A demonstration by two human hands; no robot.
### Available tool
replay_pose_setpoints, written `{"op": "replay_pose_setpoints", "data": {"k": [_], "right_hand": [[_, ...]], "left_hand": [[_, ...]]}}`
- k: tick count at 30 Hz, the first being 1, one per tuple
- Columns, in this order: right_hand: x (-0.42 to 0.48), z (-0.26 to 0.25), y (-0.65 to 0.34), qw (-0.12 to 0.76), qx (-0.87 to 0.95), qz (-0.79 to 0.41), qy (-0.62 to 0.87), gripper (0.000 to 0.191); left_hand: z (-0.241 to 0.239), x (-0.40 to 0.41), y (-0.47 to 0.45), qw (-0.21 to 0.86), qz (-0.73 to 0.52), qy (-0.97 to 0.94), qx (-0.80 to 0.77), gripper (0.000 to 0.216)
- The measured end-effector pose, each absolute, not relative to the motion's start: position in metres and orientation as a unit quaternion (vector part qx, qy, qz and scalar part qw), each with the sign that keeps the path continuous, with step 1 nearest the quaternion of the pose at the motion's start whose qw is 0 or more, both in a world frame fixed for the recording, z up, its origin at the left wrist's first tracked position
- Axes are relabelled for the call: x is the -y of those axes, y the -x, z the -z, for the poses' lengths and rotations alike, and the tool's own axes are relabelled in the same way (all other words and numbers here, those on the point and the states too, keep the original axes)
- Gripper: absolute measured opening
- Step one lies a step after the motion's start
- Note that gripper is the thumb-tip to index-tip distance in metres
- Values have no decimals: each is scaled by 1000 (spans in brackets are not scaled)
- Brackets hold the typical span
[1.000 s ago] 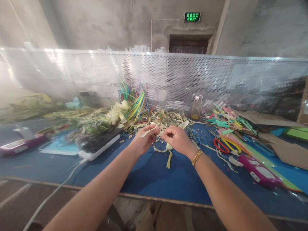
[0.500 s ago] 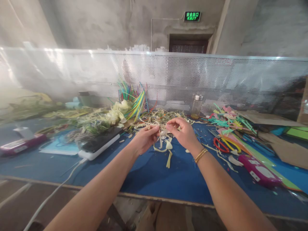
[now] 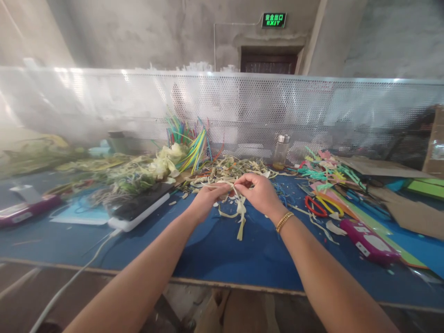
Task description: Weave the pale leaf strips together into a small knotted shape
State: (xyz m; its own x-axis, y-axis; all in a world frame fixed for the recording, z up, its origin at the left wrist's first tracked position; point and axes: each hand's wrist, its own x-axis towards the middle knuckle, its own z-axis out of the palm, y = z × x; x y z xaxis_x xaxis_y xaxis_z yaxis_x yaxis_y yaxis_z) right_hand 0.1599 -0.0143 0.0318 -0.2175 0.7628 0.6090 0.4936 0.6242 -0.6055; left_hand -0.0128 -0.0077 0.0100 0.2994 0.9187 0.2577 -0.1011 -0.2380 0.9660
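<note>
My left hand [image 3: 210, 199] and my right hand [image 3: 255, 190] meet over the middle of the table, fingertips almost touching. Both pinch a thin cream-coloured strip [image 3: 240, 203], which dangles below the fingers in loops and ends in a pale yellow tail. Whether it is paper, leaf or ribbon I cannot make out. Behind the hands lies a heap of similar pale strips [image 3: 239, 166]. Small cream scraps are scattered on the blue table [image 3: 239, 259] around the hands. The fingertips partly cover the spot where the strip is held.
Scissors with red and yellow handles [image 3: 316, 206] and a purple box-like device [image 3: 369, 241] lie to the right. A glass bottle [image 3: 281, 151] stands behind. Left are a black-and-white device [image 3: 140, 208] with a cable, and colourful stems [image 3: 190, 143]. A perforated metal screen [image 3: 270, 99] closes off the back.
My hands have come closer together, the right fingers now beside the left fingertips at the strip. The whole view has shifted slightly.
</note>
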Motion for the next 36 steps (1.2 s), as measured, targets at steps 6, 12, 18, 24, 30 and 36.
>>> {"op": "replay_pose_setpoints", "data": {"k": [6,12,18,24,30,36], "right_hand": [[15,-30,-160,477,763,-123,419,7],[10,-27,-160,494,744,-205,401,17],[7,-20,-156,479,710,-368,362,25],[7,-25,-161,500,721,-285,385,17],[11,-30,-160,497,742,-205,401,13],[14,-29,-159,492,747,-153,420,10]], "left_hand": [[-13,14,11,485,-458,-677,-312,25],[-14,12,11,444,-500,-671,-319,26],[-10,4,11,450,-540,-640,-311,29],[-13,6,10,415,-547,-652,-321,22],[-14,10,9,511,-573,-574,-283,20],[-14,10,8,576,-570,-518,-273,14]]}}
